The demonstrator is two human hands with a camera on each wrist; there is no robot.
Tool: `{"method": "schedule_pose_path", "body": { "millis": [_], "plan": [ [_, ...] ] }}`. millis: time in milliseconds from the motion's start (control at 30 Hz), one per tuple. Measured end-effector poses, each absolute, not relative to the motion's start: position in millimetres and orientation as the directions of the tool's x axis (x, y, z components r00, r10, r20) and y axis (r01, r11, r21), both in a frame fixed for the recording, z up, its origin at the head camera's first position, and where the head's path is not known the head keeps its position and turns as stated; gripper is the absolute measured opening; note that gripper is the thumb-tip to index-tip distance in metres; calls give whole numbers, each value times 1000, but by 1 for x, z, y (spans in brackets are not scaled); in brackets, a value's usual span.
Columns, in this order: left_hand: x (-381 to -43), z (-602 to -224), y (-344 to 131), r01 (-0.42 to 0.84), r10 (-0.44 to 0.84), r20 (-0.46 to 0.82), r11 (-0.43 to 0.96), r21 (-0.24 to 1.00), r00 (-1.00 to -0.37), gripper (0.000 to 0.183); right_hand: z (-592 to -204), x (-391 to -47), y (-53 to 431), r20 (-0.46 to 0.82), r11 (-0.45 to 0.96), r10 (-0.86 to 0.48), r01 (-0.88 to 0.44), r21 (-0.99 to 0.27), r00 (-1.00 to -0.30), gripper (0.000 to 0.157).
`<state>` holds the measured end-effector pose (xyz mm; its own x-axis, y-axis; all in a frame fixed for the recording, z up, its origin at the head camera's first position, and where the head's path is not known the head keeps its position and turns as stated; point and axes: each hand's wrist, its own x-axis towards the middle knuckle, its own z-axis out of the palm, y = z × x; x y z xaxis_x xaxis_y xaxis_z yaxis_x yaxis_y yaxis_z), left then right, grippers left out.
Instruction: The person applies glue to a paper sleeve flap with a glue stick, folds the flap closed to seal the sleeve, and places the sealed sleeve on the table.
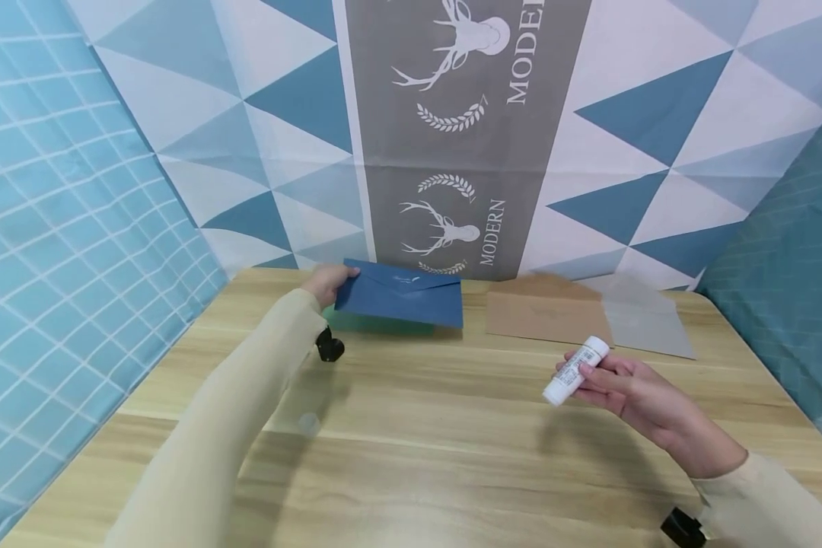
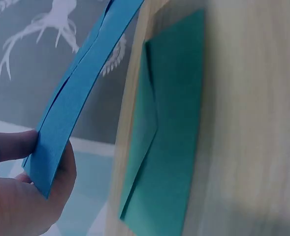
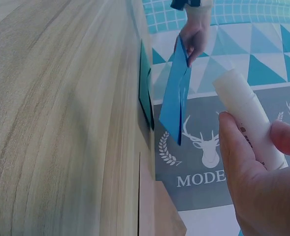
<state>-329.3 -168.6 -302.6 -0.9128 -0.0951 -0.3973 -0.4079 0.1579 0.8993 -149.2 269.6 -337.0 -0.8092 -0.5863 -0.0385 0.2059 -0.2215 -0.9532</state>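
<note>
The left hand (image 1: 325, 283) pinched the left end of the blue envelope (image 1: 404, 297) between thumb and curled fingers; the envelope was clear of the tabletop (image 1: 411, 426), near its back edge, and tilted, with its pointed flap along the upper side and a small pale mark on that flap; the left wrist view showed a narrow dark gap along the flap edge. The green envelope (image 2: 172, 128) lay on the tabletop below the blue one, partly hidden by it in the head view. The right hand (image 1: 630, 396) gripped a white tube (image 1: 577, 371) between thumb and fingers; the tube was held at a slant above the tabletop, with printed text on its label, too small to read. The brown envelope (image 1: 548, 313) lay at the back edge, to the right of the blue one; the grey envelope (image 1: 647, 316) lay immediately to the right of the brown one; a patterned wall covering (image 1: 452, 144) stood behind the tabletop.
</note>
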Motion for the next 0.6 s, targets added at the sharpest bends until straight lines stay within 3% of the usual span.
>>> {"method": "schedule_pose_path", "body": {
  "millis": [367,600],
  "plan": [
    [-361,-333,-177,-485,-137,-466,294,824,-874,71,-334,-148,271,-50,-175,-554,176,-969,-831,30],
    [-364,-352,-177,-389,-241,-315,389,836,-918,65,-333,-148,272,-54,-187,-553,187,-964,-832,30]
  ]
}}
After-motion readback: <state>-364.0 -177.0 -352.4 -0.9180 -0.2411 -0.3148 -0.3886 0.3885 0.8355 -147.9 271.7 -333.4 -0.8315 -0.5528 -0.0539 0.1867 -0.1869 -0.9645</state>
